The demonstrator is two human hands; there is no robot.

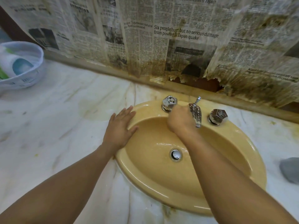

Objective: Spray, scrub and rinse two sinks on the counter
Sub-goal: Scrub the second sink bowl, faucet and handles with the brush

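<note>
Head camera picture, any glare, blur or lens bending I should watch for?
Head view: glare streaks on the wet sink rim and beside the drain; the wide lens bows the back edge of the counter; the white bowl at far left and the grey thing at far right are blurred; the spout and left hand look sharp.

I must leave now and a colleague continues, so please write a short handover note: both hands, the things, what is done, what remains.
Left hand: flat on the left rim of the yellow sink.
Right hand: curled at the sink's back ledge, between the left tap knob and the spout; whether it holds anything is hidden.
Done: the basin looks wet; the stage is unclear.
To do: finish this sink; the second sink is not in view.
Grey object lies on the counter, far right.
</note>
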